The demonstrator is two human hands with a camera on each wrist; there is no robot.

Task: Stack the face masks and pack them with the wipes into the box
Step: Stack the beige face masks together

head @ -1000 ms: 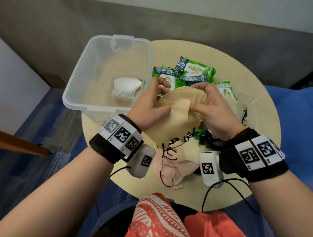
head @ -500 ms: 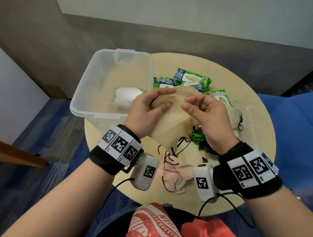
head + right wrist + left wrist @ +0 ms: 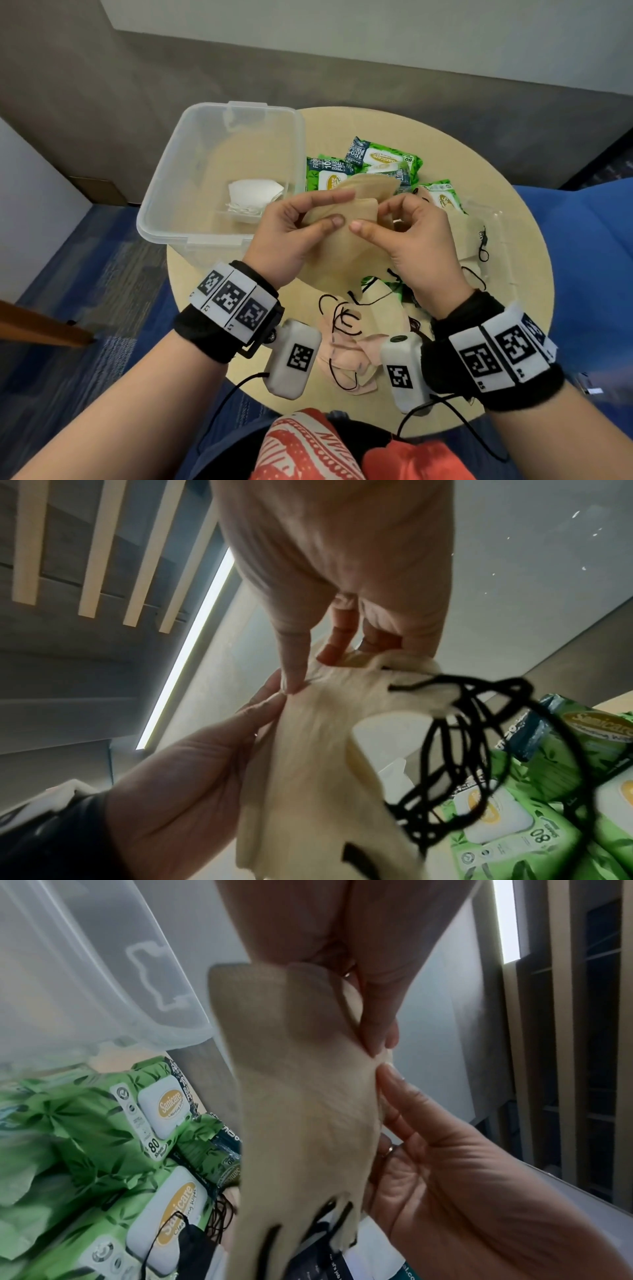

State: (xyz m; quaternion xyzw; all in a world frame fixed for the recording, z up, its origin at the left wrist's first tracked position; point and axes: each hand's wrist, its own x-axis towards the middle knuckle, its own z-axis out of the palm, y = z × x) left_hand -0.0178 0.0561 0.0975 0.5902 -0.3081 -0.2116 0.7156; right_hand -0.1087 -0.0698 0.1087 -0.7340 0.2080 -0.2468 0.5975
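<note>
A few beige face masks with black ear loops are held up over the round table, just right of the clear plastic box. My left hand pinches their left edge between thumb and fingers. At the right edge my right hand grips them with thumb and curled fingers; the right wrist view shows the masks caught there. White masks lie inside the box. Green wipes packs lie behind the hands. Pink masks lie near the table's front edge.
Another beige mask with a black loop lies on the table at the right. A blue seat stands right of the table and a wooden edge at the left. Grey wall behind.
The masks have come up a little off the table. My right hand went from lying flat over the top mask to gripping its right edge. The left hand has kept its pinch.
</note>
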